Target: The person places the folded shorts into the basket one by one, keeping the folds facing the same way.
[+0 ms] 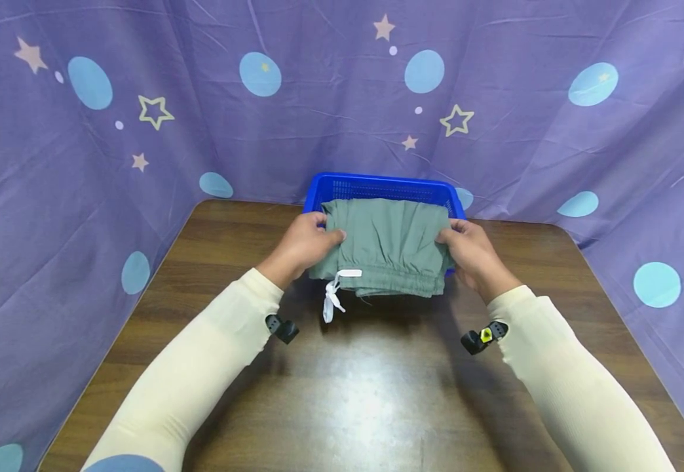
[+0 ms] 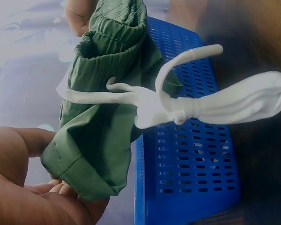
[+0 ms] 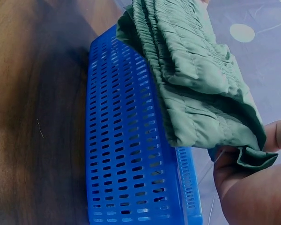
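A folded green garment [image 1: 392, 239] with a gathered elastic waistband is held over the blue basket [image 1: 377, 178]. A white drawstring [image 1: 331, 298], tied in a knot, dangles from its left front corner. My left hand [image 1: 305, 244] pinches the garment's left side, thumb on top and fingers beneath. On the opposite side my right hand [image 1: 473, 252] grips the edge the same way. In the left wrist view the drawstring [image 2: 168, 105] hangs before the basket's slotted wall [image 2: 196, 154]. The right wrist view shows the layered waistband [image 3: 187, 70] close above the basket rim.
The basket stands at the far edge of a brown wooden table [image 1: 354, 387]. Behind it and along both sides hangs a purple curtain [image 1: 342, 124] printed with stars and blue ovals. A small black camera is strapped at each cream sleeve [image 1: 212, 360].
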Demonstrator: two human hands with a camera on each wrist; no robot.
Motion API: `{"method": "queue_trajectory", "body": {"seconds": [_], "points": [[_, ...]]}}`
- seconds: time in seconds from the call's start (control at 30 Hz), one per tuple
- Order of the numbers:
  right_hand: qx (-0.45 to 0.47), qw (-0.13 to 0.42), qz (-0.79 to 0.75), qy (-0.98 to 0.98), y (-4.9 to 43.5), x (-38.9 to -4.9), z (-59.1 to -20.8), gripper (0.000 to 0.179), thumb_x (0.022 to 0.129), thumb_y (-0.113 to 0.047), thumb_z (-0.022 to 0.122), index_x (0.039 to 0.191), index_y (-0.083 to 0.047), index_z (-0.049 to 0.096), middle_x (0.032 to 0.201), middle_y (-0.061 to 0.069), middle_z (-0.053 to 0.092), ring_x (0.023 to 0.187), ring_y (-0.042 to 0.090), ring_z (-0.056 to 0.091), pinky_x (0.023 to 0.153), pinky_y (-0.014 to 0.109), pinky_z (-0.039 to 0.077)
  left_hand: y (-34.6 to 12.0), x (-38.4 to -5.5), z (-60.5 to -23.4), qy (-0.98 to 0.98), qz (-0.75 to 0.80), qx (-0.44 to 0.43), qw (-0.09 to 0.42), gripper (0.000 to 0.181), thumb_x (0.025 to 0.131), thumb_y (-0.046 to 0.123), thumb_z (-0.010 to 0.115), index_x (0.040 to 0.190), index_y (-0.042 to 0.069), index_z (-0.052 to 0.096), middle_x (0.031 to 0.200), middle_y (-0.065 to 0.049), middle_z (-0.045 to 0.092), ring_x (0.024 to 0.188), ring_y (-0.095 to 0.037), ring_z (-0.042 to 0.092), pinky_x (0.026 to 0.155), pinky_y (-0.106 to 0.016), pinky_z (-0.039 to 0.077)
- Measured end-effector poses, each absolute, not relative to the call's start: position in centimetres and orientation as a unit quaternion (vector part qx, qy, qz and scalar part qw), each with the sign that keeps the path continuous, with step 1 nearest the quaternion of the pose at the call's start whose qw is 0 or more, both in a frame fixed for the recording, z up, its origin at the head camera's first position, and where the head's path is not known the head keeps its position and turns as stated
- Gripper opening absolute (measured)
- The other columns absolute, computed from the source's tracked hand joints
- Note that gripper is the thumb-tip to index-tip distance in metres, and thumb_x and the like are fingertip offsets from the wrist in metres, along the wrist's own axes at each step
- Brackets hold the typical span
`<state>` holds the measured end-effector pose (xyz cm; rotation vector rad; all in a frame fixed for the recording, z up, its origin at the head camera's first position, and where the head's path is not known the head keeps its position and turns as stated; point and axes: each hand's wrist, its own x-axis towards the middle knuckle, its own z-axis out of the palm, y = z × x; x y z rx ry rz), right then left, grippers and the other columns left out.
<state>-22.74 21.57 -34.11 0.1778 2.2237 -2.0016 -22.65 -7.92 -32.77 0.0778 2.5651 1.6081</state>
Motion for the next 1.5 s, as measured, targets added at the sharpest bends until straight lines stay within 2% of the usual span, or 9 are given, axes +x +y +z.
{"method": "queue_trajectory", "body": {"seconds": [0.23, 0.4, 0.7, 0.8, 0.93, 1.03, 1.13, 1.33, 1.5], "points": [[0.065, 0.078, -0.672, 0.733, 21.4, -23.4, -34.2, 0.055, 0.097, -0.003, 0.05, 0.15, 0.006, 0.038, 0.113, 0.013, 0.058, 0.082, 0.012, 0.065, 0.073, 0.028, 0.059, -7.9, -23.2, -32.9, 0.841, 0.537, 0.018, 0.063, 0.029, 0.093, 0.013, 0.067, 0.119, -0.001, 0.063, 0.1, -0.009, 0.064, 0.087, -0.019, 0.057, 0.07, -0.031, 0.05], [0.063, 0.066, -0.676, 0.731, 21.3, -24.0, -34.4, 0.055, 0.098, -0.003, 0.051, 0.15, 0.006, 0.038, 0.115, 0.013, 0.058, 0.083, 0.011, 0.066, 0.074, 0.026, 0.058, -7.8, -23.8, -33.0, 0.834, 0.548, 0.021, 0.062, 0.037, 0.094, 0.009, 0.065, 0.128, -0.004, 0.061, 0.106, -0.014, 0.066, 0.087, -0.019, 0.059, 0.069, -0.03, 0.051], [0.079, 0.051, -0.702, 0.706, 20.9, -25.1, -34.2, 0.056, 0.1, -0.002, 0.054, 0.153, 0.002, 0.037, 0.116, 0.011, 0.057, 0.087, 0.012, 0.065, 0.075, 0.026, 0.058, -7.9, -25.0, -33.3, 0.827, 0.559, 0.011, 0.051, 0.054, 0.096, 0.007, 0.064, 0.145, -0.008, 0.048, 0.137, -0.023, 0.059, 0.119, -0.027, 0.058, 0.096, -0.039, 0.051], [0.093, 0.021, -0.697, 0.711, 20.8, -25.4, -34.3, 0.051, 0.098, -0.003, 0.059, 0.145, -0.003, 0.04, 0.112, 0.008, 0.053, 0.084, 0.011, 0.062, 0.071, 0.024, 0.057, -7.7, -25.4, -33.4, 0.821, 0.57, 0.005, 0.045, 0.057, 0.097, 0.008, 0.064, 0.148, -0.008, 0.044, 0.137, -0.025, 0.057, 0.122, -0.03, 0.057, 0.099, -0.04, 0.05], [0.099, -0.015, -0.68, 0.727, 20.6, -25.8, -34.5, 0.024, 0.097, -0.003, 0.062, 0.116, -0.009, 0.049, 0.1, 0.003, 0.048, 0.077, 0.009, 0.054, 0.062, 0.021, 0.049, -7.4, -25.8, -33.6, 0.813, 0.581, -0.004, 0.034, 0.057, 0.098, 0.008, 0.064, 0.148, -0.006, 0.042, 0.13, -0.025, 0.059, 0.116, -0.032, 0.059, 0.095, -0.041, 0.052], [0.087, -0.027, -0.668, 0.738, 20.6, -26.1, -34.7, 0.01, 0.098, -0.004, 0.061, 0.103, -0.01, 0.055, 0.097, 0.0, 0.051, 0.078, 0.01, 0.051, 0.062, 0.021, 0.046, -7.3, -26.0, -33.6, 0.812, 0.583, -0.009, 0.024, 0.055, 0.097, 0.007, 0.065, 0.147, -0.001, 0.042, 0.129, -0.025, 0.058, 0.115, -0.032, 0.058, 0.092, -0.042, 0.052], [0.075, -0.028, -0.664, 0.744, 20.6, -26.5, -34.7, 0.008, 0.1, -0.006, 0.059, 0.108, -0.008, 0.062, 0.102, -0.001, 0.055, 0.086, 0.011, 0.052, 0.07, 0.022, 0.047, -7.3, -26.3, -33.7, 0.813, 0.582, -0.013, 0.014, 0.053, 0.097, 0.008, 0.066, 0.145, 0.001, 0.044, 0.129, -0.024, 0.057, 0.116, -0.031, 0.057, 0.092, -0.041, 0.051], [0.076, -0.014, -0.666, 0.742, 20.5, -27.1, -34.6, 0.031, 0.102, -0.011, 0.059, 0.131, -0.001, 0.062, 0.117, 0.002, 0.056, 0.097, 0.012, 0.055, 0.082, 0.024, 0.049, -7.2, -27.0, -33.9, 0.809, 0.587, -0.016, 0.01, 0.05, 0.097, 0.009, 0.067, 0.142, 0.003, 0.046, 0.13, -0.023, 0.057, 0.118, -0.031, 0.057, 0.092, -0.041, 0.051], [0.07, -0.008, -0.67, 0.739, 20.5, -27.5, -34.5, 0.041, 0.101, -0.016, 0.062, 0.138, 0.0, 0.06, 0.136, 0.006, 0.054, 0.119, 0.016, 0.051, 0.103, 0.031, 0.041, -7.0, -27.5, -34.2, 0.801, 0.598, -0.01, -0.001, 0.046, 0.095, 0.003, 0.065, 0.137, 0.007, 0.048, 0.127, -0.021, 0.054, 0.114, -0.028, 0.053, 0.088, -0.038, 0.049]]}}
